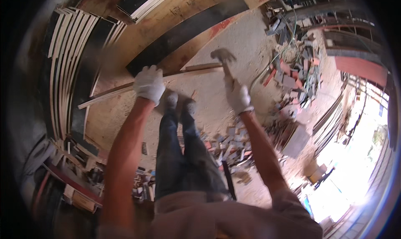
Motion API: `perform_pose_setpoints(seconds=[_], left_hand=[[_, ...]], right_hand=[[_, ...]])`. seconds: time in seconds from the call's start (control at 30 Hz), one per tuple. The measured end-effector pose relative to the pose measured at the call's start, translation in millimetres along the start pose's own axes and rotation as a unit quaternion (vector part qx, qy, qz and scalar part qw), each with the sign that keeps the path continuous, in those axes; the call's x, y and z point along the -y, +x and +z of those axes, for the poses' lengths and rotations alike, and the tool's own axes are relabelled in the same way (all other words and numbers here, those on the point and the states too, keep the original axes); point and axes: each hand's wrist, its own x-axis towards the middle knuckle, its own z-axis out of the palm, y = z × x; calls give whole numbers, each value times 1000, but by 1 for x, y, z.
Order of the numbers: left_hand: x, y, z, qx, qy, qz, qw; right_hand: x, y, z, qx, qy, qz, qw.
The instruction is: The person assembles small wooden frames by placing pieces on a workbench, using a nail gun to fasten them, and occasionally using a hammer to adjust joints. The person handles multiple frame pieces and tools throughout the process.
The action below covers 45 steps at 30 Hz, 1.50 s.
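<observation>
My left hand (pixel 149 84), in a white glove, grips a long thin wooden strip (pixel 109 91) that lies across a plywood sheet (pixel 175 13) and runs from lower left to upper right. My right hand (pixel 238 95), also gloved, holds a hammer (pixel 223 55) by its handle. The hammer's head is raised, blurred, just above the strip's right end. My legs in dark trousers and grey shoes (pixel 178 103) stand on the sawdust floor just below the strip.
A stack of pale slats (pixel 69 55) lies at the left. A black board (pixel 188 30) crosses the plywood. Heaps of wood offcuts (pixel 292 80) lie at the right and behind my feet. Long battens (pixel 330 118) lie toward the bright opening at the right.
</observation>
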Motion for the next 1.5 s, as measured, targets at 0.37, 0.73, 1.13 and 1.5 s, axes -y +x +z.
perform_pose_setpoints(seconds=[0.37, 0.73, 1.13, 1.5], left_hand=[[-6, 0, 10, -40, -37, -27, 998], [-17, -58, 61, -180, -1, -36, 983], [26, -111, 84, -227, -233, -163, 932], [47, -80, 117, -291, -107, -505, 805]], right_hand=[[17, 9, -5, -97, -66, -32, 993], [131, 32, -182, 288, 304, 131, 899], [170, 106, -19, 386, -58, -262, 883], [165, 112, 21, 533, -324, -471, 623]])
